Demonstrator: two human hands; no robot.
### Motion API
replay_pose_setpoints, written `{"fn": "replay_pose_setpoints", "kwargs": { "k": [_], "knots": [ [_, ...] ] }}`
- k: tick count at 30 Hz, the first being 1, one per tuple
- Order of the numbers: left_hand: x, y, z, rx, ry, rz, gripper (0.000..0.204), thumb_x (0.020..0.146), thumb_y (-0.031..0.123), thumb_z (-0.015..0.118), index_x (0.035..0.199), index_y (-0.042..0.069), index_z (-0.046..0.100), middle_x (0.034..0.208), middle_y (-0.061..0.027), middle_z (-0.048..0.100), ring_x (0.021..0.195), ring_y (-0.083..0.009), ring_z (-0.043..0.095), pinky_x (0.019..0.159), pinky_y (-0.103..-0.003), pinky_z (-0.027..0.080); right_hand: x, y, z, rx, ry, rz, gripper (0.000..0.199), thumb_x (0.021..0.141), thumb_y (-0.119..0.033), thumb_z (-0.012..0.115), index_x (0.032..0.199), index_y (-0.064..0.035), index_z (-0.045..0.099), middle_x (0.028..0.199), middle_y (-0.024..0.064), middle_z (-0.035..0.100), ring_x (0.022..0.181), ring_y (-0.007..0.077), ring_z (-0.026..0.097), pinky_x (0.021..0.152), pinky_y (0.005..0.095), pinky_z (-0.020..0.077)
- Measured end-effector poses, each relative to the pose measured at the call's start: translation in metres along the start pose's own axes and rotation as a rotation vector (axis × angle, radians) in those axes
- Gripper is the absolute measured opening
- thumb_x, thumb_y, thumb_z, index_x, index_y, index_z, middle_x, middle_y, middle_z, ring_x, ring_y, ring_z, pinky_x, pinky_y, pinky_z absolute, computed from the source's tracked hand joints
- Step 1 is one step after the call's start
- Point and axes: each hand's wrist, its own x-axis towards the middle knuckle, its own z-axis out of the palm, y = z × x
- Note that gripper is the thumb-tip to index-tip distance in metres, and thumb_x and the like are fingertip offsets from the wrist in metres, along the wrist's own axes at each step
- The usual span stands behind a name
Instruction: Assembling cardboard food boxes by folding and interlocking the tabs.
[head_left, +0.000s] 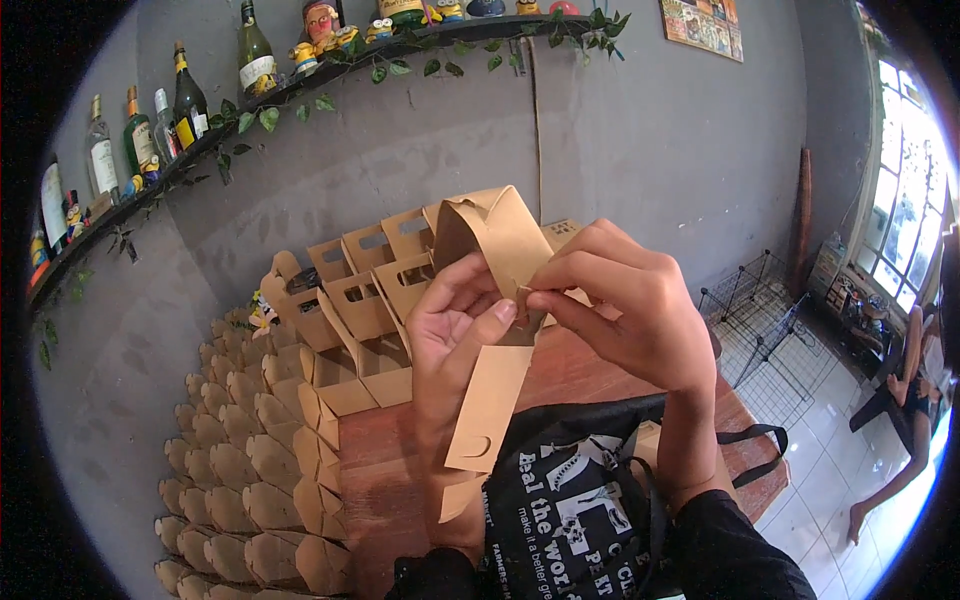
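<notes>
Both my hands hold one brown flat cardboard box blank (497, 240) above a wooden table (590, 375). My left hand (452, 330) grips it from below, thumb pressed on a long flap that hangs down. My right hand (620, 305) pinches a fold near the blank's middle with thumb and forefinger. The blank's top part curls over into a loop above my fingers.
Folded brown carrier boxes (365, 300) stand in rows at the table's far left. Several stacks of flat blanks (240, 450) lie to the left. A black printed bag (575, 510) sits in front of me. A shelf with bottles (180, 105) and figurines runs along the grey wall. A wire grid (760, 300) stands right; a person's legs (900, 420) show by the window.
</notes>
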Motion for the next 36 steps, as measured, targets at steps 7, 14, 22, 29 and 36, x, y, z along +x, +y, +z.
{"fn": "replay_pose_setpoints", "kwargs": {
  "k": [7,14,22,29,36],
  "knots": [
    [-0.002,0.002,-0.002,0.018,0.012,0.102,0.039,0.082,0.002,0.057,0.119,-0.007,0.048,0.108,-0.0162,0.059,0.101,-0.0186,0.058,0.091,-0.031,0.045,0.003,-0.01,0.011,0.053,0.028,0.093,0.012,0.074,-0.002,0.067,0.079,0.0003,0.056,0.074,0.0105,0.053,0.071,0.0266,0.053,0.061,0.0358,0.045],
    [-0.002,0.003,-0.002,0.009,-0.031,0.158,0.039,0.082,-0.001,0.055,0.119,-0.007,0.048,0.11,-0.0167,0.059,0.103,-0.0195,0.058,0.094,-0.032,0.043,0.004,-0.013,0.008,0.125,0.033,0.165,0.013,0.076,-0.003,0.067,0.079,-0.0001,0.055,0.073,0.0087,0.054,0.062,0.0206,0.058,0.054,0.0288,0.0458],
    [-0.003,0.002,-0.003,0.014,-0.149,0.181,0.036,0.085,-0.003,0.055,0.12,-0.008,0.049,0.112,-0.0163,0.059,0.103,-0.0197,0.058,0.091,-0.032,0.047,0.002,-0.008,-0.003,0.113,0.012,0.173,0.013,0.071,0.003,0.072,0.079,-0.0011,0.063,0.076,0.0065,0.061,0.071,0.0135,0.062,0.061,0.026,0.0497],
    [-0.004,-0.003,-0.006,0.053,-0.163,0.193,0.037,0.085,-0.005,0.057,0.121,-0.008,0.05,0.111,-0.0166,0.06,0.102,-0.0209,0.059,0.089,-0.033,0.049,0.001,-0.002,-0.01,0.141,-0.021,0.037,0.017,0.07,0.005,0.071,0.085,-0.0019,0.067,0.079,0.0058,0.062,0.071,0.0167,0.062,0.063,0.027,0.0504],
    [-0.003,-0.006,0.006,0.096,-0.114,0.175,0.036,0.084,-0.006,0.058,0.119,-0.008,0.049,0.113,-0.0164,0.058,0.104,-0.0209,0.057,0.09,-0.033,0.047,-0.001,-0.001,-0.011,0.142,0.008,0.077,0.012,0.072,0.001,0.069,0.082,-0.0012,0.063,0.081,0.0093,0.056,0.07,0.0238,0.059,0.061,0.0317,0.0482]
  ]
}}
